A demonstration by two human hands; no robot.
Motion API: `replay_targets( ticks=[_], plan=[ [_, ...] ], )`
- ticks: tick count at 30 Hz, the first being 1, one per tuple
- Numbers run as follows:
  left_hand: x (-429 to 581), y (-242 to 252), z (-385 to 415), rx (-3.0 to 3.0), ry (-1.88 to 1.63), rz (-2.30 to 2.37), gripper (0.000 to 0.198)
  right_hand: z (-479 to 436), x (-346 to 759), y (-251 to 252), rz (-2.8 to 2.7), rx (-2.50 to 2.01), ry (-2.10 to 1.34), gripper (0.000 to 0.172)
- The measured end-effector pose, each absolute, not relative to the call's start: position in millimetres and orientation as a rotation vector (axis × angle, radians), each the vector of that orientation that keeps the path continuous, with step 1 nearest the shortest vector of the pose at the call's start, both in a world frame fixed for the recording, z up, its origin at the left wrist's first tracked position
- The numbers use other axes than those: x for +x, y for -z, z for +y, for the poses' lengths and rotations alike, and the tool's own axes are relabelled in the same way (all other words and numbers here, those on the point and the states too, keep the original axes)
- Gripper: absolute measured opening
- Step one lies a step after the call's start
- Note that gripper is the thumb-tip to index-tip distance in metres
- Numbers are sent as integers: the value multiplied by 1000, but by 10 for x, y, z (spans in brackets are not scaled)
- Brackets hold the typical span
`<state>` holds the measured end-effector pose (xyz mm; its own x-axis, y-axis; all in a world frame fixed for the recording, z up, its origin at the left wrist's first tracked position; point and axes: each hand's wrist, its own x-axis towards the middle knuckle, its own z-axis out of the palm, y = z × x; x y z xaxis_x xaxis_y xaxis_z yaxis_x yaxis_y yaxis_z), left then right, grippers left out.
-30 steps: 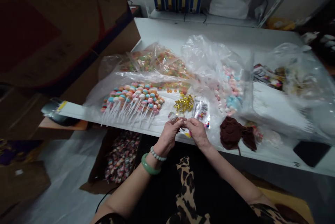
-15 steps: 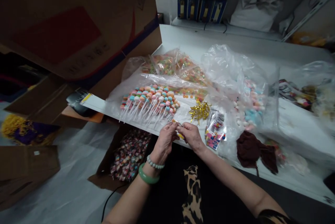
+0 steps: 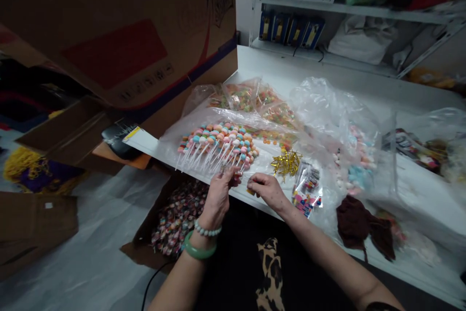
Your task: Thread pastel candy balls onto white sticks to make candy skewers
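My left hand [image 3: 217,194], with beads and a green bangle at the wrist, pinches a small shiny clear wrapper [image 3: 236,175] at the table's front edge. To its right, the fingers of my right hand [image 3: 270,191] are pressed together on a tiny dark and yellow piece [image 3: 250,188] too small to name. Just behind the left hand lie rows of marshmallow lollipops [image 3: 222,137], their white sticks pointing toward me. Gold twist ties [image 3: 286,162] lie in a loose heap beyond my right hand. Clear printed bags [image 3: 307,189] are stacked beside it.
A large cardboard box [image 3: 153,34] stands at the left. Behind the lollipops is a plastic bag of gummy candies [image 3: 255,100]. An open carton of wrapped sweets [image 3: 178,219] sits below the table edge. A brown cloth [image 3: 353,221] lies at right.
My hands have drawn apart; they were together on a small item with yellow on it. The view has shifted, so the table appears slightly lower and further right.
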<state>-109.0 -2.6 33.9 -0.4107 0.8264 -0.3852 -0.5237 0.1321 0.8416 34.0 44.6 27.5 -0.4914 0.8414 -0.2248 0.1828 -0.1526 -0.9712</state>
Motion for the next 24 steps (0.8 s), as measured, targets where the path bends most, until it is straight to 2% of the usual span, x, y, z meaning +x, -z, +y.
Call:
replay_targets(
  ticks=[3, 8, 12, 19, 21, 24],
  plan=[
    [-1140, -375, -11, 373, -1540, 1282, 38, 457, 288, -338, -1546, -1119, -1646, 11],
    [-1145, -359, 78, 125, -1713, 1198, 35, 360, 226, -343, -1572, -1158, -1721, 28],
    [-1139, -364, 112, 114, -1738, 1123, 36, 283, 208, -360, -1506, -1175, -1841, 34],
    [-1082, -364, -65, 262, -1365, 1154, 36, 358, 268, -326, -1649, -1220, -1522, 44],
    [-1053, -331, -84, 276, -1417, 1148, 33, 370, 255, -302, -1685, -1185, -1490, 41],
    [-991, -299, -62, 196, -1606, 1142, 34, 365, 177, -291, -1598, -1095, -1566, 24]
  ],
)
